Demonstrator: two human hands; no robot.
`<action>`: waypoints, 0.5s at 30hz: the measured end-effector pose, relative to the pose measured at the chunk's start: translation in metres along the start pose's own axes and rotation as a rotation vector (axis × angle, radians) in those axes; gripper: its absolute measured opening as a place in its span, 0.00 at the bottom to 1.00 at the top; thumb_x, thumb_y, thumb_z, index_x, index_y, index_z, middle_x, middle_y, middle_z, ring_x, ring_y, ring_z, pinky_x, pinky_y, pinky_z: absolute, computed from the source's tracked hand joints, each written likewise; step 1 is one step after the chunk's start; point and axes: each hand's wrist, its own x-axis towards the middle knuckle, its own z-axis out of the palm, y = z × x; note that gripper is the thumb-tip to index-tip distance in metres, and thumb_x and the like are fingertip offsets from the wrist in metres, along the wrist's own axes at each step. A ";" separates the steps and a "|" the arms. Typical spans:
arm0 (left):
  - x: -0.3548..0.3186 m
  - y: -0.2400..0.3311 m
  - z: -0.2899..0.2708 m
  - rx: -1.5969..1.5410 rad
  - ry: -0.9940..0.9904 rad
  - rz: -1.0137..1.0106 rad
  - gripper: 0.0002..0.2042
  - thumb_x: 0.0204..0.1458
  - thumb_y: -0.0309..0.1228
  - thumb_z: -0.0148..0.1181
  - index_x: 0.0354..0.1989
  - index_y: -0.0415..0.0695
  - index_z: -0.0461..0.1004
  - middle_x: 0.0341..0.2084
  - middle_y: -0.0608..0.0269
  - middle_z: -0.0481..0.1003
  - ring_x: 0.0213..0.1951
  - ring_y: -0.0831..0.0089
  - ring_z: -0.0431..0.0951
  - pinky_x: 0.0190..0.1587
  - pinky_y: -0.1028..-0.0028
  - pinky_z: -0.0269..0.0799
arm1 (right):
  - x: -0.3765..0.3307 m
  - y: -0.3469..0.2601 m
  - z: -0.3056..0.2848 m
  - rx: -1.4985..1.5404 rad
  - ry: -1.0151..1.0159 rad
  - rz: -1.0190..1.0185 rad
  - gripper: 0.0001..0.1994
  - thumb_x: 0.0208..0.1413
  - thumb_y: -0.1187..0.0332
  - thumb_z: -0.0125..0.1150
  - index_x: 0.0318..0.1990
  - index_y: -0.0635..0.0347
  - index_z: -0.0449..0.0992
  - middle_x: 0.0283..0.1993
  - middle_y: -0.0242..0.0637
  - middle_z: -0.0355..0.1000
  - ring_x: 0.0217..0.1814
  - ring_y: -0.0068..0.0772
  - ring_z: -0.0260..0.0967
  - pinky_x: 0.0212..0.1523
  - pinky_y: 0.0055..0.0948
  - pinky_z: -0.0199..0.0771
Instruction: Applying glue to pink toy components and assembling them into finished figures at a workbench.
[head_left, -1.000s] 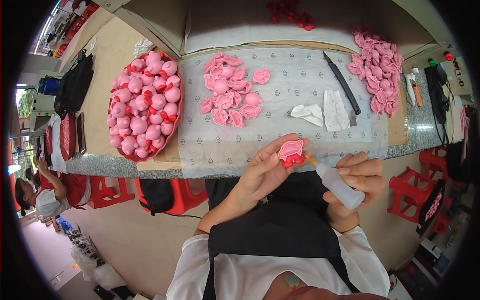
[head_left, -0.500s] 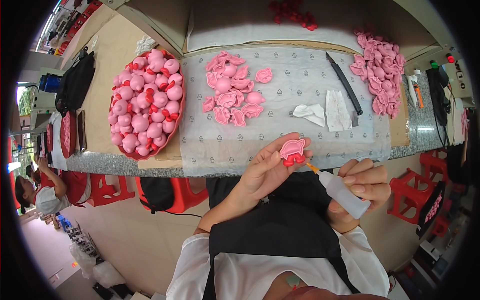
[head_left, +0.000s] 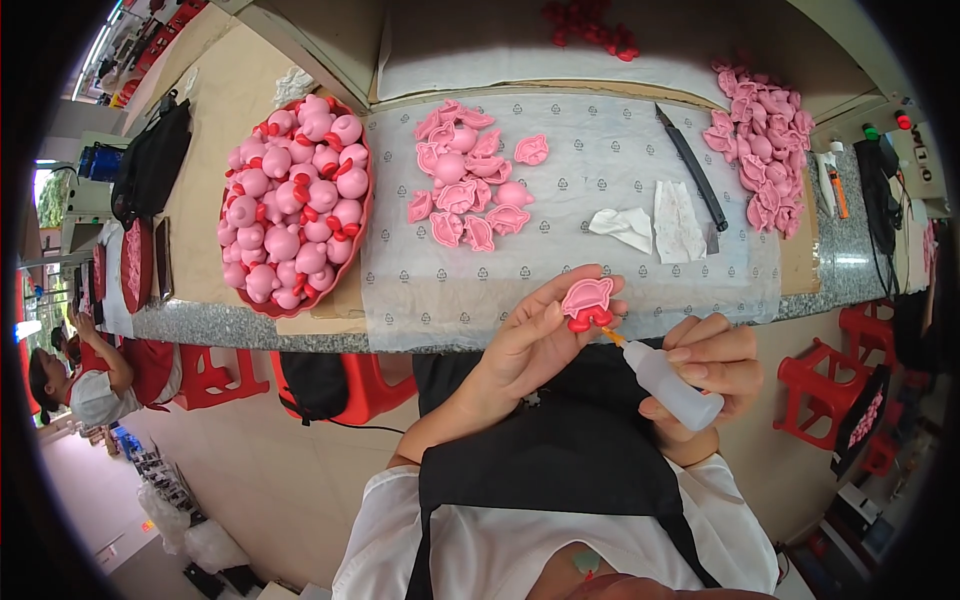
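My left hand pinches a small pink figure piece with red feet-like parts along its lower side, held up just over the table's front edge. In my right hand is a translucent white squeeze bottle, tilted with its thin yellowish nozzle aimed up at the red parts. The tip is at or very near the red part; whether they touch I cannot tell. Beyond my hands, several pink shell-like pieces and round pink pieces lie loosely grouped on the printed paper sheet.
To the left stands a red basket heaped with round pink pieces with red parts. At right are a black utility knife, crumpled white tissue and a pink pile. Red pieces lie in the shelf. A co-worker sits far left.
My right hand has shifted slightly left and up with the squeeze bottle, bringing its nozzle closer to the red parts. My left hand has stayed nearly still with the pink piece.
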 end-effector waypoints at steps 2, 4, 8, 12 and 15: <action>0.001 0.000 0.001 0.022 0.026 -0.012 0.25 0.46 0.36 0.52 0.52 0.43 0.56 0.50 0.54 0.59 0.50 0.61 0.61 0.54 0.65 0.51 | 0.000 -0.002 -0.002 0.010 0.013 -0.005 0.22 0.30 0.65 0.70 0.31 0.59 0.62 0.29 0.36 0.59 0.21 0.23 0.54 0.17 0.19 0.56; 0.001 0.000 0.002 0.046 0.053 -0.023 0.25 0.45 0.37 0.54 0.52 0.45 0.56 0.50 0.55 0.60 0.50 0.60 0.62 0.54 0.62 0.51 | 0.001 -0.003 -0.002 0.021 0.027 -0.009 0.22 0.31 0.65 0.70 0.31 0.59 0.62 0.29 0.36 0.59 0.21 0.23 0.54 0.17 0.19 0.56; 0.001 -0.002 0.001 0.080 0.057 -0.017 0.25 0.45 0.37 0.53 0.52 0.43 0.56 0.49 0.54 0.61 0.49 0.61 0.63 0.54 0.62 0.51 | 0.000 0.000 0.000 0.064 0.018 -0.016 0.22 0.30 0.66 0.70 0.31 0.59 0.61 0.29 0.36 0.59 0.21 0.23 0.54 0.17 0.20 0.56; 0.001 0.000 0.004 0.108 0.057 -0.023 0.25 0.45 0.38 0.53 0.52 0.42 0.56 0.49 0.54 0.62 0.48 0.62 0.64 0.54 0.62 0.52 | -0.003 -0.003 0.001 0.153 -0.001 0.066 0.25 0.22 0.74 0.72 0.34 0.58 0.66 0.35 0.36 0.63 0.28 0.32 0.62 0.23 0.24 0.61; 0.001 0.000 0.004 0.111 0.053 -0.018 0.25 0.45 0.38 0.53 0.52 0.42 0.56 0.48 0.54 0.62 0.48 0.62 0.64 0.54 0.62 0.52 | -0.003 -0.002 0.001 0.141 -0.011 0.073 0.25 0.22 0.74 0.72 0.34 0.58 0.66 0.35 0.36 0.63 0.28 0.32 0.62 0.23 0.24 0.61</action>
